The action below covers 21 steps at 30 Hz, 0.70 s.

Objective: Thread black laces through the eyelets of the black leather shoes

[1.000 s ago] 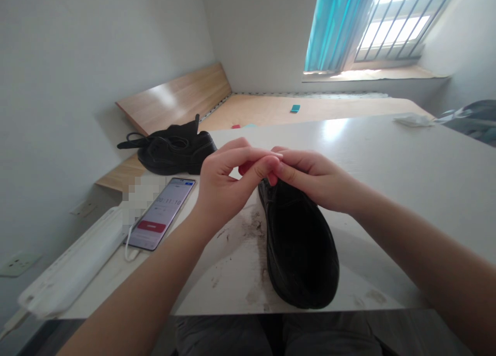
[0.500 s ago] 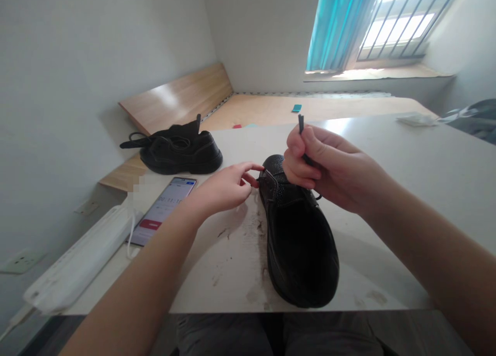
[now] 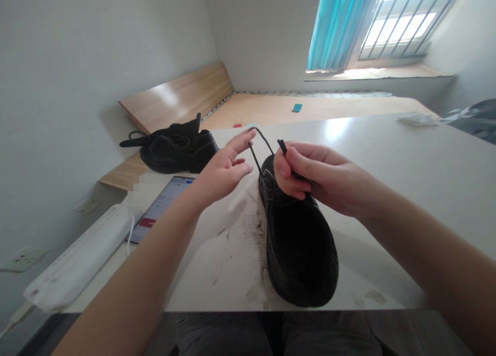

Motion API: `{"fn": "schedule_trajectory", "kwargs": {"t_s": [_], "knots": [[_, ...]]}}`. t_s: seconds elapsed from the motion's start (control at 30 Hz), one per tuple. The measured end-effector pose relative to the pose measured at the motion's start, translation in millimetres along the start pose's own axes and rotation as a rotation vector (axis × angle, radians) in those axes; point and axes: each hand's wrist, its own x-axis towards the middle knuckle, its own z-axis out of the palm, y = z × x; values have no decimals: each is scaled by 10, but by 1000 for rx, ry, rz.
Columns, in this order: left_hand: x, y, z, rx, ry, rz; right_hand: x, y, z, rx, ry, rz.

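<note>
A black leather shoe (image 3: 302, 247) rests on the white table, its opening toward me and its toe pointing away. My left hand (image 3: 228, 167) is beside the front of the shoe, with a loop of thin black shoelace (image 3: 265, 140) drawn over its fingers; thumb and index finger are apart. The loop runs down to the lacing area. Above the shoe's front, my right hand (image 3: 310, 172) is closed in a pinch on black lace ends (image 3: 281, 146), which poke out over the fingers. That hand hides part of the tongue and eyelets.
A second black shoe (image 3: 174, 152) with loose laces stands at the back left. A phone (image 3: 155, 211) lies partly under my left forearm, near a white power strip (image 3: 85, 258). Dirt marks the white table (image 3: 217, 252). A clear packet (image 3: 418, 119) lies back right.
My left hand has moved up and away from the shoe's side, drawing out a loop of shoelace. My right hand has moved down and left, still pinching the lace ends.
</note>
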Motion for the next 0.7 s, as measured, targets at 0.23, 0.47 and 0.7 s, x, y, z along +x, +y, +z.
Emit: {"fn": "schedule_trajectory", "kwargs": {"t_s": [0.23, 0.47, 0.7], "knots": [[-21, 304, -124, -388, 111, -51, 3, 22, -16, -37, -36, 20], [-5, 313, -221, -531, 245, -100, -21, -94, -64, -599, 366, -130], [-4, 284, -59, -319, 179, -107, -104, -267, -406, -1501, 537, 98]]}}
